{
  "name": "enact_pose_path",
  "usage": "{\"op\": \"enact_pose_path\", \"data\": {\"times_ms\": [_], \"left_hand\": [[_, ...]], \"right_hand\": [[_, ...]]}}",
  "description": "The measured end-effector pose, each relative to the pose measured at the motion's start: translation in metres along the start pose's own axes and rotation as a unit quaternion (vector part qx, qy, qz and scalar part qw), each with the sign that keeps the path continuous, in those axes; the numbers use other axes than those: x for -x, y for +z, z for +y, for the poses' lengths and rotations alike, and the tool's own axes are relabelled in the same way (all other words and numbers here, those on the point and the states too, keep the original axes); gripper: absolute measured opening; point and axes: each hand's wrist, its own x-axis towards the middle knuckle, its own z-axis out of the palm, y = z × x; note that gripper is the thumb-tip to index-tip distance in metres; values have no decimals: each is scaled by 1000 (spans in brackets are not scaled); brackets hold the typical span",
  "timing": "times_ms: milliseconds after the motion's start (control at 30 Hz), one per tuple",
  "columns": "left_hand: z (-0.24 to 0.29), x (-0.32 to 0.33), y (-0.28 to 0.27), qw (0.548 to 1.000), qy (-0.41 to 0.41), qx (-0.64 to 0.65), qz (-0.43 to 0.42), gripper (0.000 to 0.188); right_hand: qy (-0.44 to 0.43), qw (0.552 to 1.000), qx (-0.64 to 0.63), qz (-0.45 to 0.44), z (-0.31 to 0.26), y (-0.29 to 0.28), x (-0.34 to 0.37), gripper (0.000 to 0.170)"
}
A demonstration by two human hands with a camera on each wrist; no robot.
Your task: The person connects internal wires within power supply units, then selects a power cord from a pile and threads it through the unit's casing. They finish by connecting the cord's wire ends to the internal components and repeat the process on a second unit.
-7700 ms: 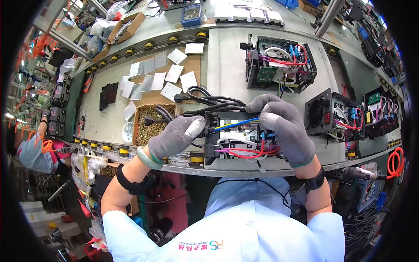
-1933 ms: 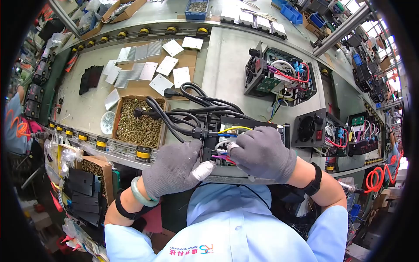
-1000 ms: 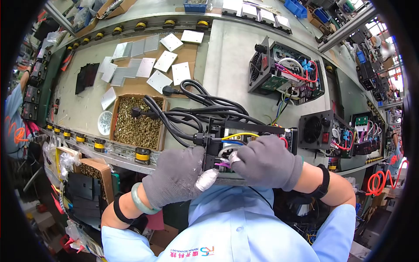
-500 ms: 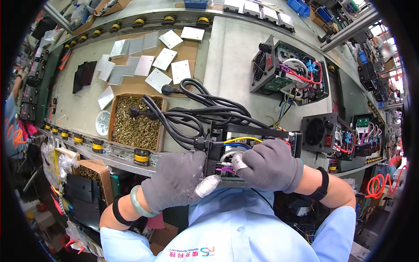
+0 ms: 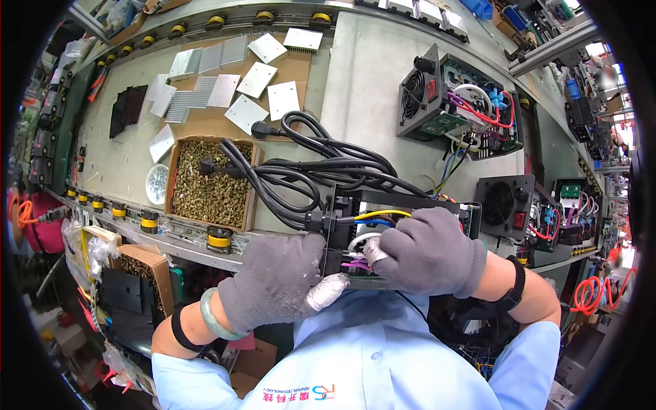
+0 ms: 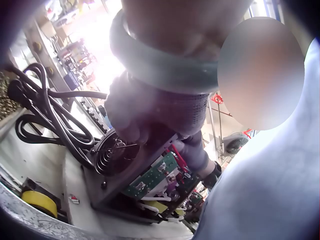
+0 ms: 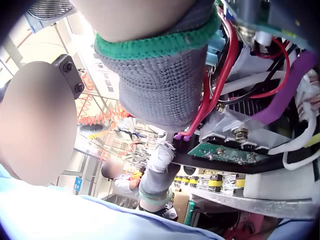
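A black metal unit (image 5: 335, 249) full of wiring stands on the bench's near side, its end panel facing left. Wearing a grey glove with silver tape round the thumb, my left hand (image 5: 277, 277) grips that panel. The left wrist view shows its fingers over the round fan grille (image 6: 111, 154). My gloved right hand (image 5: 430, 253) has its fingers curled over the wiring. Its taped thumb meets the fingers at a wire beside purple-sleeved connectors (image 5: 355, 263) inside the panel; the pinched end is hidden. A yellow wire (image 5: 383, 213) and a blue one run behind these fingers.
A thick black power cord (image 5: 328, 143) lies coiled behind the unit. At left are a box of brass-coloured fasteners (image 5: 212, 184), a white dish (image 5: 157, 183) and several heat sinks (image 5: 256, 80). Similar units stand at back right (image 5: 458, 102) and right (image 5: 506, 205).
Both hands were higher up on the unit 7.7 seconds ago, the right at the blue and yellow wires. Since then they have come down to the panel and purple connectors; lately they barely move.
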Motion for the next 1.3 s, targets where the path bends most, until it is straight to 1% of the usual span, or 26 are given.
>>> {"op": "enact_pose_path", "data": {"times_ms": [67, 200, 300, 400, 433, 500, 567, 600, 633, 700, 733, 767, 833, 867, 933, 1067, 1133, 1167, 1233, 1267, 1300], "left_hand": [[0, 0, 0, 1000, -4, -4, -5, 51], [-1, 2, 4, 1000, 1, 5, 15, 51], [1, 1, 5, 1000, -4, -9, 13, 50], [3, 0, 7, 1000, -7, -16, 13, 47], [3, -1, 6, 1000, -4, -17, 23, 46], [7, -2, 4, 1000, -12, -26, 10, 45], [8, -4, 1, 999, -18, -38, 2, 44], [8, -2, 2, 999, -16, -24, 16, 43], [7, -1, 3, 999, -15, -10, 30, 43], [5, 1, 6, 999, -18, -5, 41, 42], [5, 3, 7, 999, -16, 1, 48, 42], [5, 4, 6, 998, -19, -1, 53, 42], [4, 4, 4, 999, -16, 25, 42, 43], [5, 4, 3, 999, -16, 23, 44, 43], [7, 4, 2, 997, -41, 67, 26, 43], [11, 6, 3, 996, -52, 69, 26, 42], [12, 5, 8, 994, -52, 79, 62, 41], [14, 3, 7, 994, -47, 76, 64, 41], [19, -2, -1, 999, -24, 23, 24, 32], [22, -3, -3, 998, -48, 39, 18, 30], [22, -3, -4, 998, -42, 36, 17, 30]], "right_hand": [[-6, 1000, 9, 14, 0, 1, 2, 17], [-6, 1000, 4, 9, -1, -2, 1, 17], [-11, 1000, -1, 0, 0, -1, -1, 15], [11, 1000, -18, -19, -5, 2, -6, 11], [10, 1000, -1, -19, -5, 2, -9, 9], [10, 1000, 11, -18, -6, 2, -11, 8], [14, 999, -3, -52, -5, 2, -13, 9], [30, 996, -9, -83, -7, -1, -14, 10], [27, 996, -9, -82, -7, -3, -13, 10], [58, 991, -66, -96, -6, -5, -11, 16], [68, 990, -83, -91, -6, -5, -10, 21], [61, 991, -81, -90, -4, -5, -8, 21], [29, 992, -100, -75, -1, -7, -5, 10], [27, 992, -99, -74, -1, -8, -4, 10], [14, 994, -68, -86, -2, -11, -1, 9], [-6, 994, -61, -86, 0, -11, 1, 10], [4, 998, -54, -34, -6, -5, 2, 9], [6, 998, -49, -32, -9, -1, 2, 9], [18, 1000, 2, -16, -13, 5, -1, 10], [14, 1000, 1, -17, -12, 4, -2, 8], [10, 1000, 14, 0, -12, 6, -1, 8]]}}
